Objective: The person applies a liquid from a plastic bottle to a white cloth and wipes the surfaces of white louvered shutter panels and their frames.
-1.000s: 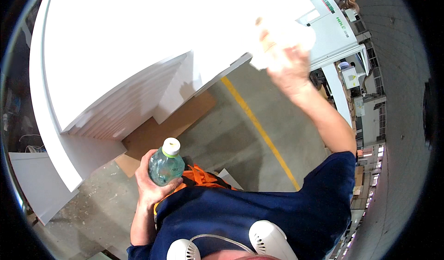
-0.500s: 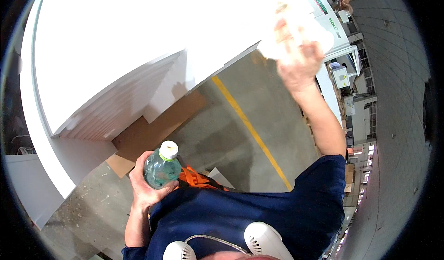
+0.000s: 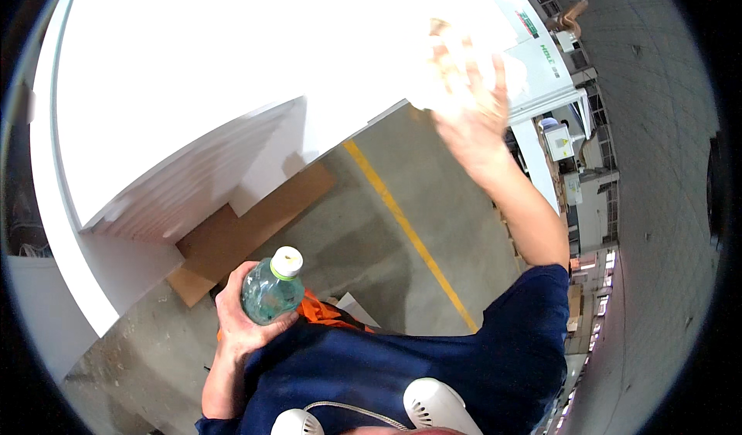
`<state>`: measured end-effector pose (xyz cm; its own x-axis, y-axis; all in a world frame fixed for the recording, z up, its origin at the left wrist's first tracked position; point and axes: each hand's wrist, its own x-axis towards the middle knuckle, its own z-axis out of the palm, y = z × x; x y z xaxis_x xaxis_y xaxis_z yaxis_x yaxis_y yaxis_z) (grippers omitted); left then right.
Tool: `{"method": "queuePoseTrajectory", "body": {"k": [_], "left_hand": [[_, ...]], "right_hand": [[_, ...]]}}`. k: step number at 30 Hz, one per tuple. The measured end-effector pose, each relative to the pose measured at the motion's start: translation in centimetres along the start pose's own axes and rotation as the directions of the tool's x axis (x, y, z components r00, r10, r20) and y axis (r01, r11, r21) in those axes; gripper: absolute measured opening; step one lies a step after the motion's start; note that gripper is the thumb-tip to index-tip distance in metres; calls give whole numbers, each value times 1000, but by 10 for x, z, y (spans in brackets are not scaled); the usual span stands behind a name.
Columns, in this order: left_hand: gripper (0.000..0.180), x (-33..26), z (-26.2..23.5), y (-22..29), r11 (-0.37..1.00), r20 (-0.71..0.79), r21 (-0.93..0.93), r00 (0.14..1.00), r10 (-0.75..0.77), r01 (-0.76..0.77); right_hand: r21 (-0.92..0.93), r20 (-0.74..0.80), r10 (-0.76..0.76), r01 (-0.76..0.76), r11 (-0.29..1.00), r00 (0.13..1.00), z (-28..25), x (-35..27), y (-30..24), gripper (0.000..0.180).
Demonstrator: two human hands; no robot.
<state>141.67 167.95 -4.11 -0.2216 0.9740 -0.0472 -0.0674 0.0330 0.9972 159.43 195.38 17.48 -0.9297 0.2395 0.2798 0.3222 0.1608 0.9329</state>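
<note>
My left hand [image 3: 239, 311] is wrapped around a translucent green plastic bottle [image 3: 270, 292] with a white cap, held upright in front of my body. At the upper right my right hand [image 3: 473, 118] is stretched out over a large glossy white panel [image 3: 232, 40]. Its fingers lie spread over what looks like a white cloth [image 3: 513, 79], pressed against the panel close to its edge. Glare and motion blur wash out the fingertips and most of the cloth's outline.
Under the white piece, a brown cardboard sheet [image 3: 255, 230] lies on the grey floor [image 3: 371, 242], which carries a yellow line [image 3: 410, 234]. Orange fabric [image 3: 321, 311] shows beside my waist. A white-and-green machine [image 3: 541, 56] stands beyond my right hand.
My right hand with the cloth has slid left and slightly down across the panel. The bottle stays in my left hand, a little lower in view.
</note>
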Motion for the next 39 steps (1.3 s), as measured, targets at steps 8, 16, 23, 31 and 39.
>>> {"method": "queuePoseTrajectory", "body": {"k": [8,16,23,31,39], "left_hand": [[73,3,5,1,999,-8,14,999,44,-44],[73,11,8,8,995,57,63,996,69,-72],[75,11,12,5,992,81,99,994,73,-81],[75,7,9,9,985,54,140,994,98,-105],[74,11,10,14,972,92,157,982,164,-177]], "right_hand": [[162,-30,12,-7,987,999,-12,-11,1,41],[319,-33,-48,56,946,998,-3,-3,-5,37],[286,-34,-63,70,956,997,-1,-2,-17,43],[598,33,-56,25,801,998,-28,-52,-18,36],[490,-241,7,116,864,970,-26,-44,-20,25]]}}
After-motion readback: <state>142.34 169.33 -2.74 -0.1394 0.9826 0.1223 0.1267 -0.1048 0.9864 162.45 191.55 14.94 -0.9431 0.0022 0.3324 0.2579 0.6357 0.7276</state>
